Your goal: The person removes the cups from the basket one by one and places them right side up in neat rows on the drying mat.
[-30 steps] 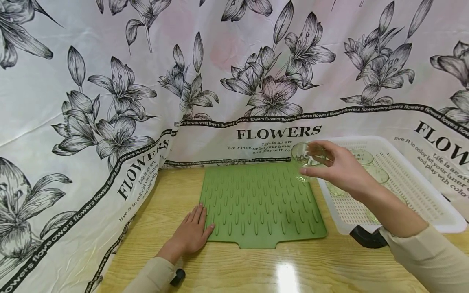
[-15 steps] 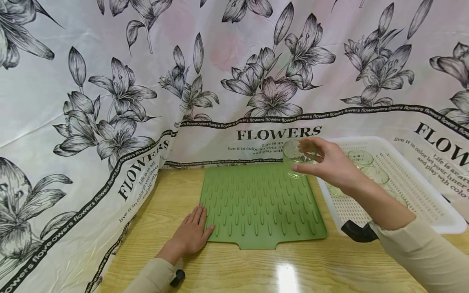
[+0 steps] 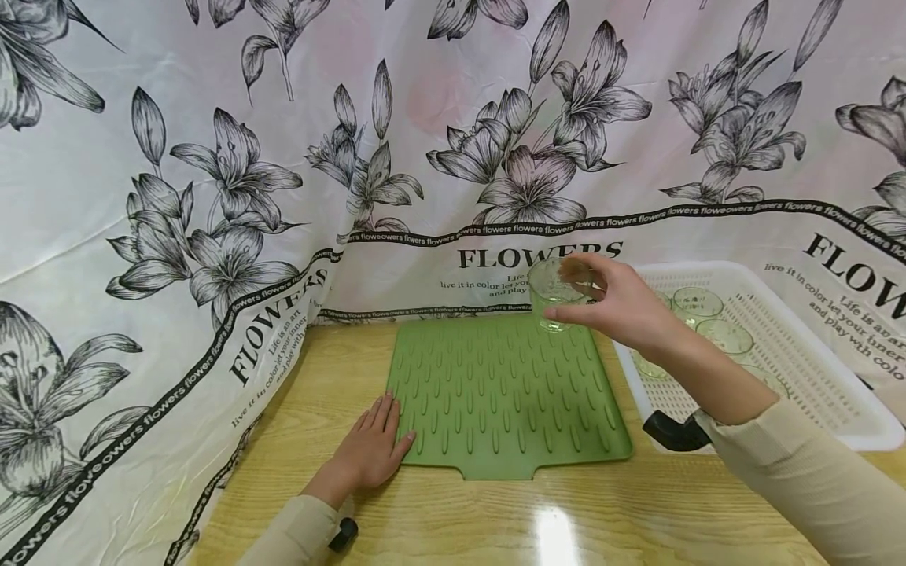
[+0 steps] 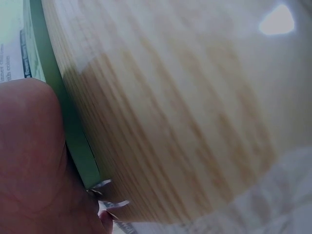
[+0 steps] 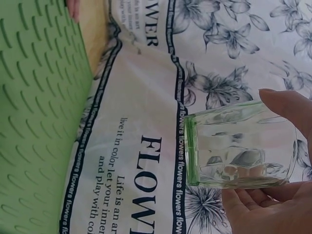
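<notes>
One glass (image 3: 548, 292) gripped by right hand (image 3: 623, 303) | shifted left near green mat's (image 3: 495, 385) far edge, apparently unplaced | left hand (image 3: 371, 448) flat at left edge

Head view forward-down, wrist views close, mat (image 3: 504, 393) shared

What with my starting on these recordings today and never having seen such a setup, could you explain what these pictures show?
No machine here: a person works with two bare hands. The wide picture comes from a camera on the head, looking forward and down; the other two come from cameras worn on each wrist. On the wooden table lie a green mat and, to its right, a white basket with more glasses inside. The right hand holds a clear glass; the left hand rests at the mat's left edge.
</notes>
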Tool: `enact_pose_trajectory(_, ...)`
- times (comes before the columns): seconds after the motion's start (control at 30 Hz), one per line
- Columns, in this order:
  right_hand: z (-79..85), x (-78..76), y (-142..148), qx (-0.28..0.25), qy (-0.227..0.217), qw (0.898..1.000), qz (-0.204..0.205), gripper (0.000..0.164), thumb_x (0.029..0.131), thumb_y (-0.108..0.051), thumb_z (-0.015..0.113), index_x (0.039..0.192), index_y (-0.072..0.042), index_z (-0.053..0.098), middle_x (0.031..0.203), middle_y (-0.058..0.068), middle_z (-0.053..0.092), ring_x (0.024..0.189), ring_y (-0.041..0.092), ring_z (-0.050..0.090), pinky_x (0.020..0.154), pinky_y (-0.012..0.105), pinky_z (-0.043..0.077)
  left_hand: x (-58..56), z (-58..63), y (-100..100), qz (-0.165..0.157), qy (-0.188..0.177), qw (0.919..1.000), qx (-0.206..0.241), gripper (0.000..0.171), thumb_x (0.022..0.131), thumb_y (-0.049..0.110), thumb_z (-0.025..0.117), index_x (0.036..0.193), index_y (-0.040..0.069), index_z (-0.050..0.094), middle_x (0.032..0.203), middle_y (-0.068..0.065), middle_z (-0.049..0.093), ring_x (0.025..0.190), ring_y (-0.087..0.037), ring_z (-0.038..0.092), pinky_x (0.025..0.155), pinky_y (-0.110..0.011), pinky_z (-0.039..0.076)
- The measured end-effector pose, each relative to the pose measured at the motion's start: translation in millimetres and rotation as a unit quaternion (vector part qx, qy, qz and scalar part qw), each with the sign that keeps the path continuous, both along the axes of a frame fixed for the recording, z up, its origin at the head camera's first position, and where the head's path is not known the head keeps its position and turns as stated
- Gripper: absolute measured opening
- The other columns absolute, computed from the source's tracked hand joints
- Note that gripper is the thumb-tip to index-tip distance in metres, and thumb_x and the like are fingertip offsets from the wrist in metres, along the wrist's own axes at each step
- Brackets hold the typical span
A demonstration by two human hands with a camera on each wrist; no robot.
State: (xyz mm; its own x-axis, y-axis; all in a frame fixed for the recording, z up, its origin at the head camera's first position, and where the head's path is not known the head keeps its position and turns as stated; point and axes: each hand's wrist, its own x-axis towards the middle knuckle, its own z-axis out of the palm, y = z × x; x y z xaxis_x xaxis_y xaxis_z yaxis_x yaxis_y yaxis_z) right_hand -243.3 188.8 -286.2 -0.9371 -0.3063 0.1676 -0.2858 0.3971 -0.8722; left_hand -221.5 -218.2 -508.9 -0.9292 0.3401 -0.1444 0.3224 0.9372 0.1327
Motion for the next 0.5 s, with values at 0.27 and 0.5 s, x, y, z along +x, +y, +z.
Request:
enact_pose_trajectory(0.27, 0.7, -9.1, -6.5, -0.007, -0.008, 1.000, 0.002, 0.089, 0.085, -0.027, 0.086, 0.155, -0.003, 0.038, 0.157, 0.018, 0.042, 0.147, 0.038, 0.037, 0.118, 0.055, 0.033, 3.6, 8.6, 4.3, 0.002, -0.001, 1.0000, 0.007, 0.075, 0.111, 0.051, 0.030, 0.162, -0.003, 0.020, 0.170, -0.021, 0.008, 0.157, -0.038, 0.010, 0.124, -0.055, 0.018)
enact_pose_trajectory(0.5, -4.2, -18.5, -10.7, -0.006, -0.009, 1.000, -0.004, 0.089, 0.085, -0.028, 0.086, 0.155, -0.003, 0.038, 0.154, 0.018, 0.045, 0.145, 0.039, 0.039, 0.117, 0.056, 0.034, 1.2, 3.8, 2.6, 0.001, 0.001, 1.0000, 0.000, 0.075, 0.111, 0.052, 0.031, 0.162, -0.002, 0.018, 0.170, -0.019, 0.007, 0.157, -0.037, 0.010, 0.124, -0.054, 0.019)
